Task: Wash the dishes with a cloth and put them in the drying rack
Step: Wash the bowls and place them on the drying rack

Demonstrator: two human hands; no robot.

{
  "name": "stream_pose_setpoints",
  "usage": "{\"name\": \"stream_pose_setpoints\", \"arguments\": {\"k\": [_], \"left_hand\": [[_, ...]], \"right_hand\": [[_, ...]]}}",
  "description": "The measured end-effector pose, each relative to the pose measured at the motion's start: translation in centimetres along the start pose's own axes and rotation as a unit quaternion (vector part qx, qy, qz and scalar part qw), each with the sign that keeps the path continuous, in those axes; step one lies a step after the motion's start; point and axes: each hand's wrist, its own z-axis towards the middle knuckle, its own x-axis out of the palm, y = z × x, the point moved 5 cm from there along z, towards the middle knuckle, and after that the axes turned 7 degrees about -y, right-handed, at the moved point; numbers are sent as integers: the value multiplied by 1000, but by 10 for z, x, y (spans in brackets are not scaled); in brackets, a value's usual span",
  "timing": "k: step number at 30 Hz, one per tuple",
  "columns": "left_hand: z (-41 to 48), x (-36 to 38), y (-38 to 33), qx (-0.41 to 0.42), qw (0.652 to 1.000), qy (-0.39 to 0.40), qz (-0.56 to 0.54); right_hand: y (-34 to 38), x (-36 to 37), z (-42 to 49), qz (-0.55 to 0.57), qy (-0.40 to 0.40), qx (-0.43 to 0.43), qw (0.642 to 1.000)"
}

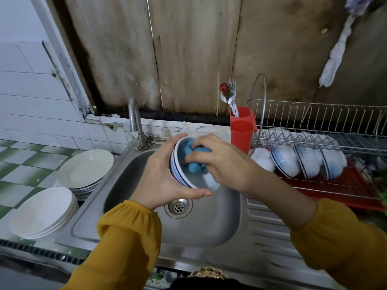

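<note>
- Directly above the sink [209, 227], the left hand [161, 178] grips a white bowl [178, 164] with blue rim bands. Its fingers curl over the bowl's far side and its thumb lies under the near side.
- The bowl is tilted, with its mouth turned to the right, over the sink's basin and above the drain [178, 207].
- The right hand [228, 164] curls its fingers round a blue cloth [191, 152] and presses it inside the bowl.
- Right of the sink, a wire drying rack [314, 130] holds a row of matching bowls [284, 160] standing on edge.
- At the sink's back right corner, a red cutlery holder [241, 130] with forks and spoons sits at the rack's near end.
- Left of the sink, two stacks of white plates [85, 168] rest on the tiled counter.
- Behind the sink stands a metal tap [135, 122].
</note>
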Motion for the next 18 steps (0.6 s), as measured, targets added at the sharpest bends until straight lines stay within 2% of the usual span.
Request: {"name": "stream_pose_setpoints", "arguments": {"k": [1, 3, 5, 6, 7, 8, 9, 11, 13, 16, 18], "left_hand": [[1, -2, 0, 11, 1000, -6, 6], [0, -5, 2, 27, 999, -25, 19], [-2, -6, 6, 23, 999, -37, 10], [-4, -6, 6, 20, 999, -40, 2], [-5, -5, 7, 21, 999, -40, 3], [-6, -3, 7, 24, 999, -38, 10], [-7, 0, 7, 19, 999, -36, 10], [-11, 4, 8, -24, 999, -33, -32], [-12, 7, 8, -57, 996, -18, -69], [-10, 1, 7, -55, 996, 0, -69], [-10, -6, 7, -35, 998, -11, -47]], "right_hand": [[2, 3, -2, 3, 3, 2, 1000], [-2, 6, -5, 134, 60, 76, 986], [1, 7, -8, 353, 125, 163, 913], [1, 6, -9, 423, 123, 177, 880], [-1, 6, -9, 444, 121, 173, 871], [-3, 7, -9, 437, 126, 160, 876], [-6, 7, -8, 384, 126, 125, 906], [-5, 6, -2, 154, 85, -24, 984], [-3, 5, -1, -30, 9, -151, 988], [0, 7, -3, -41, -16, -189, 981], [0, 9, -1, -1, 13, -139, 990]]}}
